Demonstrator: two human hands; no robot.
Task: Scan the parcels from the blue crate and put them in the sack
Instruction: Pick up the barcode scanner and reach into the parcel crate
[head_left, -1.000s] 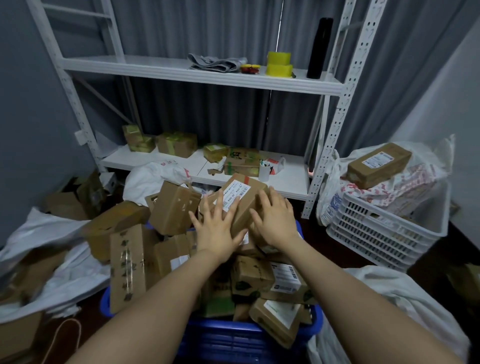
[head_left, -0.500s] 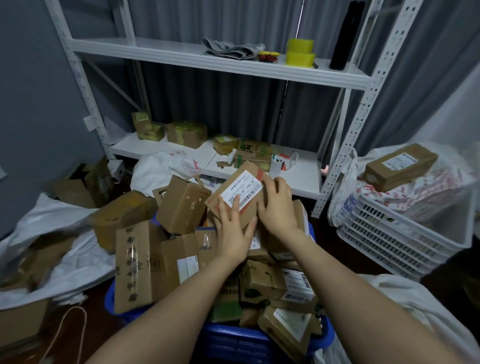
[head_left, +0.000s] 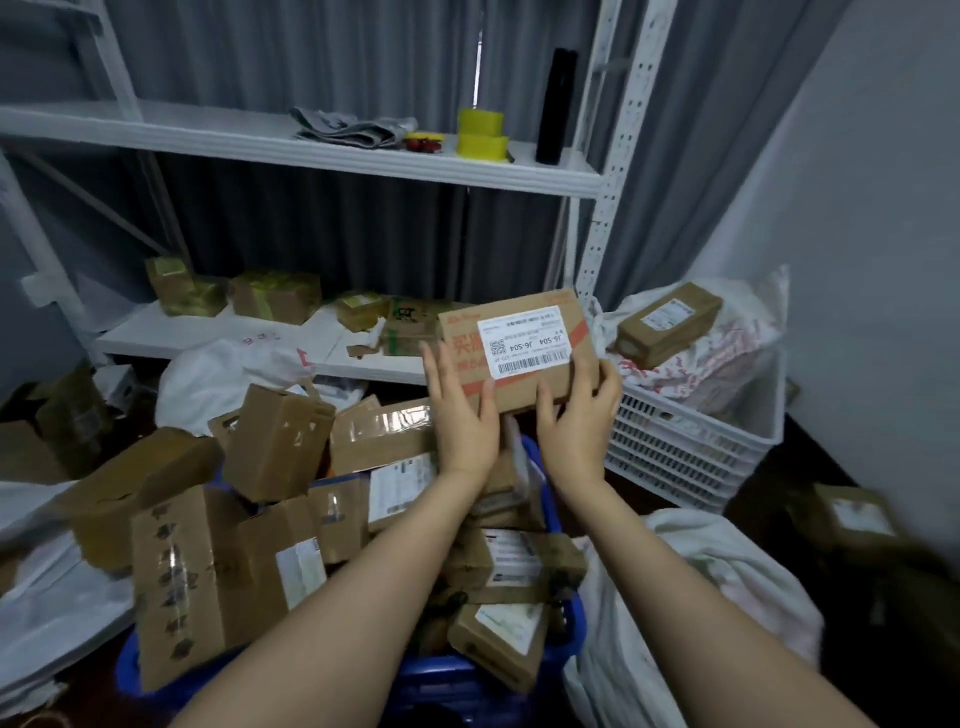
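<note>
In the head view the left hand (head_left: 462, 421) and right hand (head_left: 576, 426) grip the labelled parcel (head_left: 524, 338) by its near edge above the blue crate (head_left: 436, 673), long axis running left to right, while the white sack (head_left: 701, 571) lies lower right, nearer the right hand

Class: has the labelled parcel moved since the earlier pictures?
Yes: the labelled parcel has risen off the blue crate, rightward toward the white basket.

Crate (head_left: 447, 680), lower centre, parcels (head_left: 280, 452) in it. Sack (head_left: 727, 566), lower right, beside crate. Basket (head_left: 675, 447), right, behind sack. Shelving (head_left: 332, 156), upper frame, behind crate; tape rolls (head_left: 482, 134) on upper shelf. Parcel (head_left: 519, 348), centre, above crate.
</note>
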